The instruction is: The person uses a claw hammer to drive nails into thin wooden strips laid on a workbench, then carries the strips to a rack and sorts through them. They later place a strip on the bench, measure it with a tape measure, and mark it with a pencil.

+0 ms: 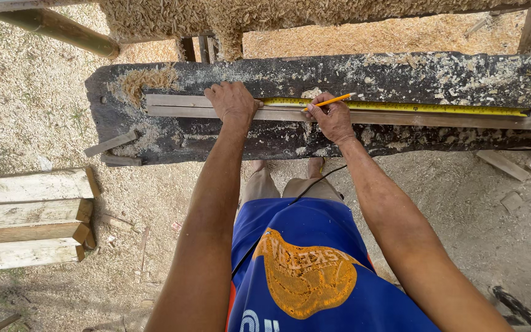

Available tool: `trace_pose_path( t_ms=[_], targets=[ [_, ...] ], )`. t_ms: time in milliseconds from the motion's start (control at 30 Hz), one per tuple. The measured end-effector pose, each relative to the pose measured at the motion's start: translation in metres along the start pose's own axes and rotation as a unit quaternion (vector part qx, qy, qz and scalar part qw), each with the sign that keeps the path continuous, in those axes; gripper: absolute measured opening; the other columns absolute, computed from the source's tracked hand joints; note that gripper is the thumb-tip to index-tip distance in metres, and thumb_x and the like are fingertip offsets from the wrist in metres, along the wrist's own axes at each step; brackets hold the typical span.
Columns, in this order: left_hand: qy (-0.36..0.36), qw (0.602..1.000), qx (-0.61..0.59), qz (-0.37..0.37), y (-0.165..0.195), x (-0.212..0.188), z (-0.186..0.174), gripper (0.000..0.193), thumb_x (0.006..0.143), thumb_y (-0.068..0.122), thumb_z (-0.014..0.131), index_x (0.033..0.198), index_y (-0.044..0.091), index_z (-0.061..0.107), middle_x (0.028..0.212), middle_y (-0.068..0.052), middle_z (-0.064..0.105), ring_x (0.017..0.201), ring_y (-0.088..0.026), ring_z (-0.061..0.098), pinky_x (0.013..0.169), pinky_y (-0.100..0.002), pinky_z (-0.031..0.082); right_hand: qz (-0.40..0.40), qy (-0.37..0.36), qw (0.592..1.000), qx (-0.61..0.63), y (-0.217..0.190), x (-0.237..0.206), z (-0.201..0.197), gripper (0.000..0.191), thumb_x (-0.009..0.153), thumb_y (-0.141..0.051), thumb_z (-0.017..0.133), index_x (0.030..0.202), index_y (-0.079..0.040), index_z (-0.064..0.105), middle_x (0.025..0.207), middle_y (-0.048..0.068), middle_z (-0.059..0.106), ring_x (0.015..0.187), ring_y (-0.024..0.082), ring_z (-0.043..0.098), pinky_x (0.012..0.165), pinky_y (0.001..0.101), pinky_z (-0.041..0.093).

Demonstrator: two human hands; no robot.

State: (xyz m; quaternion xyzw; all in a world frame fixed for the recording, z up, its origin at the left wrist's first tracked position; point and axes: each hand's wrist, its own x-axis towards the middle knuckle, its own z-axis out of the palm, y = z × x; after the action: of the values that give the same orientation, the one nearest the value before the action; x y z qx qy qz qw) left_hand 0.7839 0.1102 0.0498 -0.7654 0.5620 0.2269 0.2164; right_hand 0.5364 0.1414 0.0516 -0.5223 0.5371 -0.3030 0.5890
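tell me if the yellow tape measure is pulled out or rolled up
Pulled out. The tape measure lies flat along the wooden strip, running from under the left hand to the right, past the right hand holding a pencil.
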Motion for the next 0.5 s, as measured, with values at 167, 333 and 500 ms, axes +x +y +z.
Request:
trace_pose_path(
  t_ms=[167, 333, 500],
  targets=[
    [0.012, 1.000, -0.001, 0.000, -0.0004, -0.0014, -0.0011, 0.071, 0.074, 0.071, 0.081, 0.112, 0.012, 0.074, 0.107, -0.012, 0.068, 0.106, -0.028, 0.058, 0.097, -0.049, 0.036, 0.001, 0.007, 0.997, 0.079, 0.0003, 0.0012, 0.0001, 0.009, 0.102, -0.013, 0.068, 0.100, -0.005, 0.064, 0.092, 0.003, 0.072, 0.086, 0.010, 0.074, 0.078, 0.0262, 0.068],
    [-0.001, 1.000, -0.004, 0.000, -0.0008, -0.0007, -0.0023, 0.064, 0.080, 0.067, 0.080, 0.111, 0.012, 0.075, 0.107, -0.012, 0.069, 0.108, -0.029, 0.058, 0.100, -0.050, 0.035, 0.012, -0.006, 1.000, 0.008, 0.0018, 0.0000, -0.0002, 0.009, 0.102, -0.012, 0.069, 0.098, -0.005, 0.065, 0.088, 0.005, 0.073, 0.084, 0.012, 0.076, 0.075, 0.0261, 0.066],
    [0.012, 1.000, -0.009, -0.003, -0.0006, 0.0012, -0.0011, 0.067, 0.075, 0.067, 0.082, 0.111, 0.012, 0.074, 0.108, -0.012, 0.068, 0.108, -0.029, 0.057, 0.100, -0.050, 0.033, 0.008, 0.007, 0.999, 0.043, 0.0060, 0.0023, 0.0000, 0.008, 0.102, -0.012, 0.069, 0.099, -0.006, 0.065, 0.090, 0.004, 0.072, 0.085, 0.011, 0.075, 0.075, 0.0252, 0.066]
  ],
)
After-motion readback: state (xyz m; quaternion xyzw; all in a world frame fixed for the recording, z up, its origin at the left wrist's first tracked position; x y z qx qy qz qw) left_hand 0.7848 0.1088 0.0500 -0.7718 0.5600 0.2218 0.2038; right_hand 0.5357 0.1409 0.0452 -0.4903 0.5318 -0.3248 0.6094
